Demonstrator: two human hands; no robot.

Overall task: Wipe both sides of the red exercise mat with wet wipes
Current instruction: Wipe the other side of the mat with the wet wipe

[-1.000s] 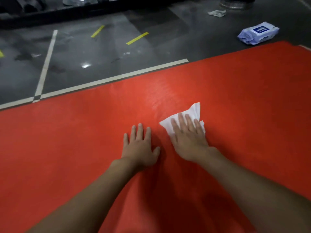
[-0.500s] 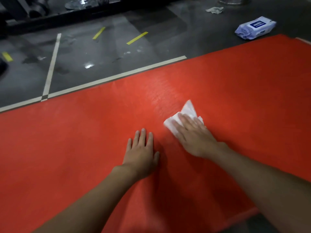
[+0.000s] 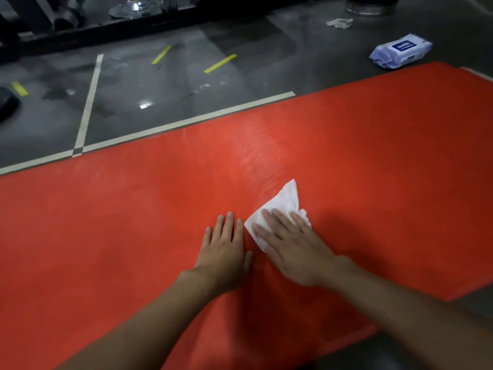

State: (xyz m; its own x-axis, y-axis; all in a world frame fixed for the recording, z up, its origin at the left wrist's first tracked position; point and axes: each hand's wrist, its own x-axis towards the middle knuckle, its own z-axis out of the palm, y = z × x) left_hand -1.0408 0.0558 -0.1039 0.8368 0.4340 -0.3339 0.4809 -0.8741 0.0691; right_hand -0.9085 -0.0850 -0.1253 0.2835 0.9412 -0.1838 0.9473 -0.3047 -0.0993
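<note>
Left hand (image 3: pixel 225 252) flat on the mat (image 3: pixel 133 222), palm down, fingers together, holding nothing. Just right of it, right hand (image 3: pixel 290 244) presses a wipe (image 3: pixel 285 201) to the mat, fingers extended and slightly spread on top. Mat lies flat on grey floor (image 3: pixel 160 84). Wet sheen beyond the wipe. Far right, off the mat: wipe pack (image 3: pixel 400 50); beyond it, a crumpled wipe (image 3: pixel 340 23).

Dark grey floor (image 3: pixel 165 86), glossy, marked with pale tape lines (image 3: pixel 88 102) and short yellow strips (image 3: pixel 220 63). Spread flat across its near part, a red exercise mat (image 3: pixel 373 156). Just beyond the mat's far right corner, a pack of wet wipes (image 3: pixel 400 51). Farther back, near the floor's far edge, a crumpled used wipe (image 3: pixel 340 23).
</note>
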